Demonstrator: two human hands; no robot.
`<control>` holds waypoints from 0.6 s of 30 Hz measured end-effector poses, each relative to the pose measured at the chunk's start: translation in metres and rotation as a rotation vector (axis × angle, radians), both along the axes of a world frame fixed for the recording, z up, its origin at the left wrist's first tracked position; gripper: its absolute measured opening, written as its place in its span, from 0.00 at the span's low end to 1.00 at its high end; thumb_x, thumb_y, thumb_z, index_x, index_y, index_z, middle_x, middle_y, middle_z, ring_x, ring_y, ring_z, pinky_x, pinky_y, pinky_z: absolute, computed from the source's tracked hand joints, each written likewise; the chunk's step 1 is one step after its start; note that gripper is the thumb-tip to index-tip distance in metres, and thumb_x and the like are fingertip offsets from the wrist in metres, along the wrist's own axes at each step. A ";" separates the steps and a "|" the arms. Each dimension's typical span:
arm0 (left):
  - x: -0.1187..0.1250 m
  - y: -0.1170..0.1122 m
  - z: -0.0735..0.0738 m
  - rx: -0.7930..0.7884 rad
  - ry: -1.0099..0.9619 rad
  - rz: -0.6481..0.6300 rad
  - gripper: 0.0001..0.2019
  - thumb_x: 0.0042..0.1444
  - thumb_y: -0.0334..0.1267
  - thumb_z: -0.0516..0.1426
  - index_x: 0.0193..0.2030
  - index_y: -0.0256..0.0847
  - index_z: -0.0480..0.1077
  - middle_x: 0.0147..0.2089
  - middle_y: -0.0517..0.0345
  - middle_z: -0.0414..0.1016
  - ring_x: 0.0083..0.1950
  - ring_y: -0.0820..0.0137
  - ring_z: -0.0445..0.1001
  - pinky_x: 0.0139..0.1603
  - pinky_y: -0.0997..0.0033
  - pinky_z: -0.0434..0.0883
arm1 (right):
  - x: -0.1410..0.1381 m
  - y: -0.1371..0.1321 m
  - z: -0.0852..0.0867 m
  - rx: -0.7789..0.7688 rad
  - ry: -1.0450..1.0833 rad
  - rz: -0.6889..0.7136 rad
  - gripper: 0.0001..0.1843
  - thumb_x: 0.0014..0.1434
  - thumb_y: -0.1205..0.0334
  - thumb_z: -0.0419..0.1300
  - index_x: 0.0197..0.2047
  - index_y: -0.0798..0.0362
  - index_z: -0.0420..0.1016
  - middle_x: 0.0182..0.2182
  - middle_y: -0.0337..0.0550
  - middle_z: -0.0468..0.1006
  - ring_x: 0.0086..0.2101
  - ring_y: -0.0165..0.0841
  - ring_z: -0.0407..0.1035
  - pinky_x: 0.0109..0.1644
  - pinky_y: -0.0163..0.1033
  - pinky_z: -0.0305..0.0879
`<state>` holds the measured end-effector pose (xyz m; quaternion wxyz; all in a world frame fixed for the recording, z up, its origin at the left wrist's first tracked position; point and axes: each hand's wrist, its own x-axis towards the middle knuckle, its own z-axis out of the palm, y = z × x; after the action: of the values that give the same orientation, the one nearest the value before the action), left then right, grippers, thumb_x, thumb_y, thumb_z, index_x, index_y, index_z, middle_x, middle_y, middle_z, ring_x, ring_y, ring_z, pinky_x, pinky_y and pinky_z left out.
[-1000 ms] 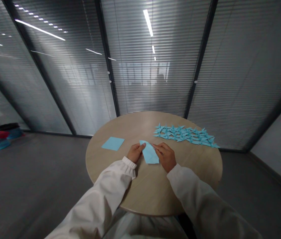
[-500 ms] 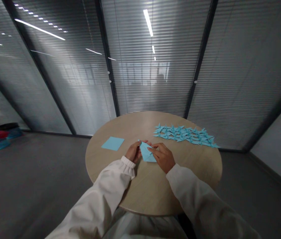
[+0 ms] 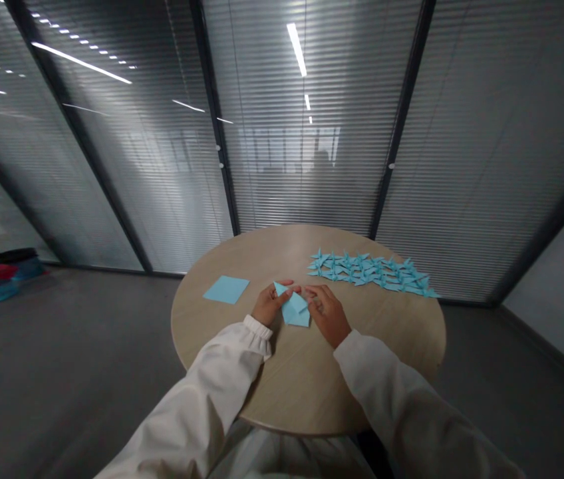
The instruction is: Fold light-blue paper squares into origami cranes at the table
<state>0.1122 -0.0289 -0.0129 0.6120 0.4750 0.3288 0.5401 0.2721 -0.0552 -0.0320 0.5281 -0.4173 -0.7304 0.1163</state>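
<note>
Now left hand (image 3: 268,305) and right hand (image 3: 329,313) pinch folded paper (image 3: 294,310) at frame centre; fingertip slip may skew crease.

Both arms wear long, loose sleeves of off-white fabric. The left sleeve (image 3: 202,399) and the right sleeve (image 3: 402,412) crease softly along their length and widen toward the shoulders. The left one ends at the wrist in a gathered, elasticated cuff (image 3: 258,327), while the right one's edge looks plainer, though it is too small to be sure. The left hand (image 3: 268,305) and the right hand (image 3: 329,313) are bare, and a pale garment (image 3: 282,459) shows between the arms.
</note>
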 end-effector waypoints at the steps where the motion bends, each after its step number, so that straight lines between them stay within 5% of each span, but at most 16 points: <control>1: 0.001 -0.001 0.001 -0.003 0.016 -0.020 0.28 0.35 0.41 0.67 0.44 0.31 0.66 0.37 0.45 0.78 0.33 0.66 0.76 0.36 0.67 0.71 | 0.000 0.001 0.000 -0.074 0.037 -0.008 0.15 0.57 0.63 0.51 0.47 0.53 0.69 0.39 0.46 0.73 0.38 0.32 0.68 0.39 0.37 0.67; 5: 0.003 -0.006 0.004 0.012 0.063 -0.099 0.30 0.37 0.41 0.67 0.46 0.31 0.64 0.37 0.44 0.78 0.34 0.65 0.76 0.36 0.67 0.71 | 0.002 0.004 -0.004 -0.304 0.063 0.076 0.13 0.56 0.53 0.54 0.33 0.54 0.72 0.27 0.40 0.75 0.28 0.29 0.69 0.33 0.33 0.64; 11: 0.003 -0.006 0.003 0.065 0.145 -0.091 0.29 0.37 0.43 0.66 0.46 0.32 0.64 0.33 0.49 0.77 0.31 0.68 0.75 0.34 0.70 0.70 | 0.005 0.011 -0.009 -0.364 0.123 0.067 0.15 0.52 0.51 0.56 0.27 0.54 0.73 0.21 0.36 0.73 0.24 0.27 0.66 0.28 0.30 0.61; 18: 0.001 0.001 -0.006 0.081 0.290 -0.041 0.20 0.33 0.44 0.67 0.28 0.31 0.70 0.22 0.58 0.72 0.22 0.76 0.67 0.23 0.78 0.61 | 0.005 0.014 -0.010 -0.387 0.176 0.074 0.16 0.52 0.50 0.56 0.26 0.54 0.73 0.20 0.36 0.73 0.24 0.29 0.67 0.28 0.32 0.62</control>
<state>0.1127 -0.0281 -0.0189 0.5495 0.5790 0.3817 0.4661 0.2775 -0.0414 -0.0418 0.4952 -0.4720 -0.6604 0.3097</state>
